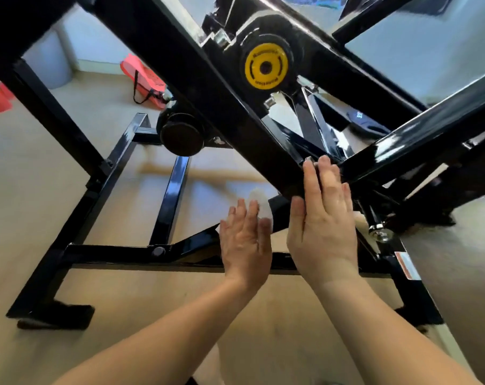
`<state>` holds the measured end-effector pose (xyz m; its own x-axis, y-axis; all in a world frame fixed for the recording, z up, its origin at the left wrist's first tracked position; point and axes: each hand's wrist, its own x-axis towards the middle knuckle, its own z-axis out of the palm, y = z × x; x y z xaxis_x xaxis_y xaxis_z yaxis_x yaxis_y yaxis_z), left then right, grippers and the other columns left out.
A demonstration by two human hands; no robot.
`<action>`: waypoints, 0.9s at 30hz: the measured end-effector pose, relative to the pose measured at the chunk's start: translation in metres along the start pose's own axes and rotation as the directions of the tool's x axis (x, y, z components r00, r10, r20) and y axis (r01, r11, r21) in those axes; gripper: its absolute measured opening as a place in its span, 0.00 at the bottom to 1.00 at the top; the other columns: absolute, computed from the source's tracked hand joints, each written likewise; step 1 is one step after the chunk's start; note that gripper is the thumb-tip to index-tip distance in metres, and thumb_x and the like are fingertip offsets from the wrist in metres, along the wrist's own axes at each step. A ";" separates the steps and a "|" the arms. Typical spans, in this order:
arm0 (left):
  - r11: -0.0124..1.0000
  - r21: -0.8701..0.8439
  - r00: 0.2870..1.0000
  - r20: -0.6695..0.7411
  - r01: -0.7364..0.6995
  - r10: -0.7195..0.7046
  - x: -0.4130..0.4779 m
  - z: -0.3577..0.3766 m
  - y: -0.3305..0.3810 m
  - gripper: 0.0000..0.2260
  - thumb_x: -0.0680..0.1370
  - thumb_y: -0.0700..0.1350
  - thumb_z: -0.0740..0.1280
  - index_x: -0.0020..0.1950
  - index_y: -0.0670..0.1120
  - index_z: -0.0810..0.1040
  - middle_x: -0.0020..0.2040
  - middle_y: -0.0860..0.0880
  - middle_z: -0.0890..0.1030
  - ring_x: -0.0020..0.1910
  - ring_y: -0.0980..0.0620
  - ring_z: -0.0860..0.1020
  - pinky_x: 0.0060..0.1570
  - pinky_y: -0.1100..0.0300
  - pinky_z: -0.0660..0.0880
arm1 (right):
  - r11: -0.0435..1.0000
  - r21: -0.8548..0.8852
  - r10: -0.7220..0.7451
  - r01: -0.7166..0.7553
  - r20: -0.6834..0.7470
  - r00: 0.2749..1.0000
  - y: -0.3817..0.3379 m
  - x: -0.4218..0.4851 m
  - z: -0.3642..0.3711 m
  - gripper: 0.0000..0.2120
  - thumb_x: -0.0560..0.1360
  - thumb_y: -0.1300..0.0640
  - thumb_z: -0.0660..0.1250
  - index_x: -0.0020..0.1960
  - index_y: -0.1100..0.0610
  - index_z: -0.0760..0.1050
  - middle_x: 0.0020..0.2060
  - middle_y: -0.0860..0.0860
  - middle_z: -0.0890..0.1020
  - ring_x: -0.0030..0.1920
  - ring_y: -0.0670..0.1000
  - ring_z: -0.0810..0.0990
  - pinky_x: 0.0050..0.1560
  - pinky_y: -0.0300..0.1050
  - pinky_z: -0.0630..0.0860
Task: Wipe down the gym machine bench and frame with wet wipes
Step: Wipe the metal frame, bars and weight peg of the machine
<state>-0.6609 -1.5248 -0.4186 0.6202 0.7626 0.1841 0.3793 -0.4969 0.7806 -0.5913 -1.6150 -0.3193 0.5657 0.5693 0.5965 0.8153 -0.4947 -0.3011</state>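
**Flat hands on glossy black steel**

The left hand (245,240), grip open and fingers straight, carries a thin white wet wipe (260,202) beside the frame (196,79), a square lacquered tube. The right hand (323,218) lies flat against it, holding nothing.

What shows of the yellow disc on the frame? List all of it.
The yellow disc is round, smooth and plastic-looking. It has a dark hole at its centre, black arc marks around that, and small black lettering near the rim, too blurred to read. It sits face-on in a round black housing at a joint where bars of the glossy black frame cross, high in the view. Nothing touches its face.
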 end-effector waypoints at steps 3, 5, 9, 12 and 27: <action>0.988 0.047 0.989 0.030 -0.148 0.147 -0.001 0.012 0.042 0.27 0.84 0.58 0.47 0.84 0.54 0.52 0.84 0.55 0.51 0.82 0.59 0.43 0.82 0.52 0.44 | 1.000 -0.006 0.010 -0.010 -0.049 0.999 0.002 -0.010 -0.018 0.24 0.83 0.55 0.56 0.78 0.60 0.67 0.76 0.57 0.68 0.77 0.59 0.66 0.77 0.58 0.64; 0.984 -0.085 0.987 -0.008 -0.160 0.160 -0.004 0.006 0.056 0.23 0.86 0.56 0.48 0.81 0.56 0.60 0.82 0.55 0.58 0.81 0.61 0.50 0.82 0.51 0.50 | 0.991 0.040 0.127 -0.125 -0.080 0.989 0.005 -0.028 -0.027 0.19 0.82 0.59 0.58 0.71 0.62 0.72 0.68 0.57 0.73 0.67 0.59 0.75 0.67 0.54 0.73; 0.928 -0.369 0.996 0.056 -0.045 0.071 -0.038 -0.019 0.054 0.19 0.86 0.59 0.50 0.74 0.60 0.68 0.76 0.47 0.73 0.78 0.50 0.67 0.74 0.47 0.68 | 0.811 0.152 0.488 -0.565 0.357 0.797 0.013 -0.061 -0.034 0.11 0.86 0.50 0.52 0.62 0.48 0.72 0.59 0.44 0.73 0.57 0.50 0.77 0.53 0.46 0.71; 0.897 -0.441 0.996 0.090 0.016 0.027 -0.050 -0.023 0.054 0.24 0.85 0.58 0.51 0.79 0.52 0.67 0.77 0.49 0.71 0.78 0.54 0.65 0.75 0.56 0.65 | 0.652 0.306 0.500 -0.694 0.515 0.696 0.002 -0.061 -0.033 0.15 0.85 0.41 0.53 0.62 0.43 0.76 0.58 0.42 0.80 0.62 0.46 0.78 0.62 0.48 0.74; 0.870 -0.473 0.985 0.158 0.141 -0.073 -0.051 -0.028 0.018 0.17 0.84 0.47 0.66 0.73 0.51 0.75 0.62 0.59 0.79 0.62 0.63 0.77 0.61 0.66 0.74 | 0.205 0.497 0.893 -0.843 0.257 0.369 -0.003 -0.041 -0.018 0.21 0.87 0.48 0.50 0.77 0.53 0.65 0.72 0.57 0.73 0.71 0.60 0.72 0.70 0.59 0.71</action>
<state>-0.7046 -1.5612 -0.3968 0.6915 0.7218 0.0294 0.0928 -0.1291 0.9873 -0.6191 -1.6493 -0.3297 0.9687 -0.0631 -0.2403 -0.2484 -0.2546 -0.9346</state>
